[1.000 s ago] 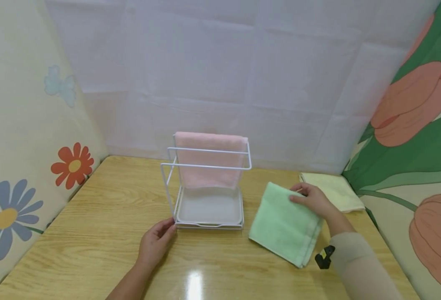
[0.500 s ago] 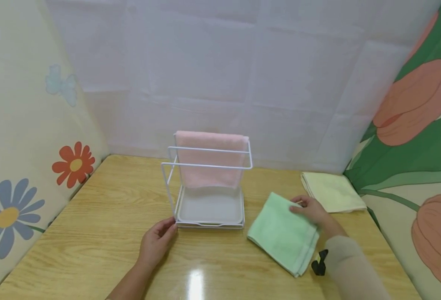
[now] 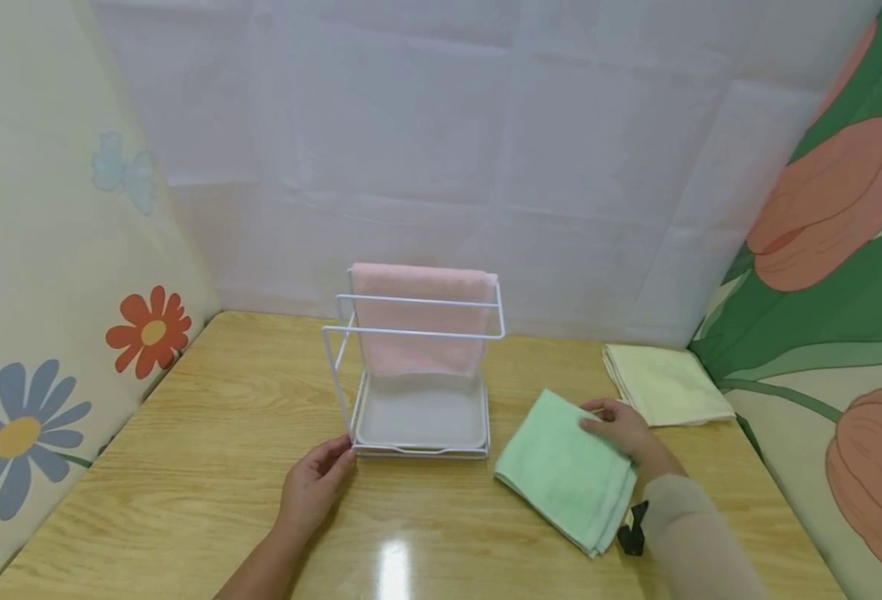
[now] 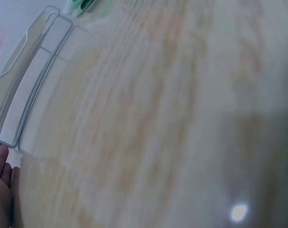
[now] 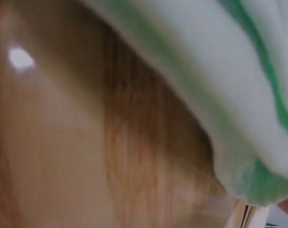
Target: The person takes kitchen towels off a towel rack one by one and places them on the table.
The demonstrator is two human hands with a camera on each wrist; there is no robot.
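A white wire towel rack (image 3: 418, 334) with a white tray (image 3: 420, 410) in its base stands mid-table. Over its rear bar hangs a pink towel (image 3: 420, 350). My left hand (image 3: 312, 483) holds the rack's near left base corner between thumb and fingers; in the left wrist view its fingertips (image 4: 0, 156) are right at the wire. To the right, a folded light-green towel (image 3: 567, 475) lies low over the table, turned at an angle. My right hand (image 3: 621, 429) pinches its upper right edge, thumb on top. The towel's folded layers (image 5: 219, 76) fill much of the right wrist view.
A folded pale-yellow towel (image 3: 666, 385) lies at the back right of the wooden table (image 3: 223, 417). Behind hangs a white sheet (image 3: 441, 150); flower-printed panels stand at both sides. A small black object (image 3: 633, 529) sits by the right sleeve.
The right hand has brought the green towel slightly down and toward me, and the towel now lies flatter. The left hand stays at the rack's corner.
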